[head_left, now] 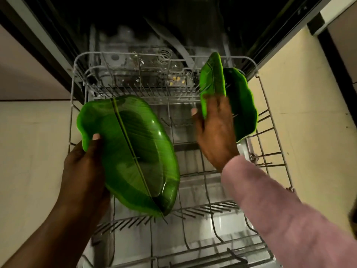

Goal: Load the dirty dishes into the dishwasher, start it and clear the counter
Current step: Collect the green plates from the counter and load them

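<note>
At the lower left of the frame our left hand (85, 163) grips the near edge of a large glossy green leaf-shaped plate (131, 151), thumb on top and fingers curled underneath, holding it tilted above the pulled-out grey wire lower rack (72, 105) of the open dishwasher. It sits in no slot yet. The risk we see here is a one-handed hold on a wide, slick dish: if the grip slides, the plate could drop onto the tines in the lower centre and chip.

In the centre, the rack's floor and rows of tines lie bare, and the dark tub (154, 45) opens at the top.

Right of centre, our right hand (214, 124), in a pink sleeve (280, 206), pinches the lower edge of a second green leaf-shaped plate (211, 78), standing it on edge. Just behind it, at the right of the rack, a third green leaf plate (243, 105) stands upright. We cannot tell whether the two touch. If we let go before the tines catch the second plate, it may tip against its neighbour and knock both over.
</note>
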`<state>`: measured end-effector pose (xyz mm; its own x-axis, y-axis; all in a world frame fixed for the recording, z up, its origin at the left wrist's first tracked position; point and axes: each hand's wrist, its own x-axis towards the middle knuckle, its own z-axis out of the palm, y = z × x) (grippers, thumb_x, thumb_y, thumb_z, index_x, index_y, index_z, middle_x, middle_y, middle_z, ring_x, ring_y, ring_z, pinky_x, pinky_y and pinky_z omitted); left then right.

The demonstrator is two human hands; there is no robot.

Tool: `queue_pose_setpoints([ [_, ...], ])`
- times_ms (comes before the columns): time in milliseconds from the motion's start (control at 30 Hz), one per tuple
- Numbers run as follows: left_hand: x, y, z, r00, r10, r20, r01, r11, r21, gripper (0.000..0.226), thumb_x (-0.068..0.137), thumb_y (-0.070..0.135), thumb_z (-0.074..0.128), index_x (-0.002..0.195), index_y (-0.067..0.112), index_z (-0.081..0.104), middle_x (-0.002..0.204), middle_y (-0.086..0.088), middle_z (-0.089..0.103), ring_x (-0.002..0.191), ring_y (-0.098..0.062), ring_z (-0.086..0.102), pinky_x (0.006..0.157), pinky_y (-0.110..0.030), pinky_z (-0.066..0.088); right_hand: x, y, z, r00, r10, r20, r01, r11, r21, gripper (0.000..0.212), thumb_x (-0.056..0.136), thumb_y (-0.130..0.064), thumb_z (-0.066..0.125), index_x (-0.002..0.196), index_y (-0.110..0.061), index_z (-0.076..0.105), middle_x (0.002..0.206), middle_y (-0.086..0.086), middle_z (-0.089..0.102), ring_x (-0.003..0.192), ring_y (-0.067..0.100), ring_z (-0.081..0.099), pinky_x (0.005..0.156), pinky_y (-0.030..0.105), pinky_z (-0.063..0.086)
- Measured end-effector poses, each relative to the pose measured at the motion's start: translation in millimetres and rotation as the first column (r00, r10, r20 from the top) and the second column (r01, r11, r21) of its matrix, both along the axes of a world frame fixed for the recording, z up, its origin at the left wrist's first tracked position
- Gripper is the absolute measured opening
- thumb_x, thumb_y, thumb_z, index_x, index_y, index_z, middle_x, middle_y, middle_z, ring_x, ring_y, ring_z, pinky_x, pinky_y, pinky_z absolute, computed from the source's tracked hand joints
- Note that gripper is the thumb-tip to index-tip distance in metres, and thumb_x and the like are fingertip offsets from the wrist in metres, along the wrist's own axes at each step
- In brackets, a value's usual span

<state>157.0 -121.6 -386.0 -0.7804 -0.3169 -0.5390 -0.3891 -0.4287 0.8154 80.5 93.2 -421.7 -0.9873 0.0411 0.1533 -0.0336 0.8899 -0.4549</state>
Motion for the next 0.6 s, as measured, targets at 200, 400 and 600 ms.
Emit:
queue_pose_setpoints([
  [200,-4,-7,1,0.996,-0.088,-0.024,0.087,0.995,-0.041,0.025,0.102,0.030,0.041,0.108,0.024,0.064,0.104,-0.001,0.074,0.091,-0.021,0.072,0.065,-0.032,0.060,65,-40,22,0.615,0.470,0.633,0.634,0.183,-0.752,0.031,0.098,-0.025,0.049,0.121,-0.009,0.061,0.123,0.015,0.063,0.113,0.027,0.061,0.102,0.045,0.045],
  [400,-3,-13,-3,0.998,-0.063,0.013,0.064,0.995,-0.076,0.025,0.103,0.030,0.039,0.104,0.023,0.064,0.099,0.000,0.074,0.087,-0.017,0.072,0.061,-0.029,0.059,69,-46,20,0.709,0.363,0.604,0.568,0.214,-0.795,0.051,0.087,-0.049,0.056,0.125,-0.015,0.061,0.126,0.002,0.064,0.123,0.018,0.055,0.111,0.045,0.036],
  [600,-2,-18,0,1.000,-0.025,0.014,0.026,0.994,-0.102,0.023,0.097,0.019,0.051,0.119,0.016,0.059,0.099,-0.003,0.072,0.080,-0.017,0.072,0.059,-0.030,0.059,58,-47,27,0.796,0.252,0.550,0.344,0.559,-0.754,0.025,0.092,-0.030,0.061,0.109,-0.013,0.064,0.105,0.010,0.071,0.102,0.027,0.065,0.097,0.048,0.049],
])
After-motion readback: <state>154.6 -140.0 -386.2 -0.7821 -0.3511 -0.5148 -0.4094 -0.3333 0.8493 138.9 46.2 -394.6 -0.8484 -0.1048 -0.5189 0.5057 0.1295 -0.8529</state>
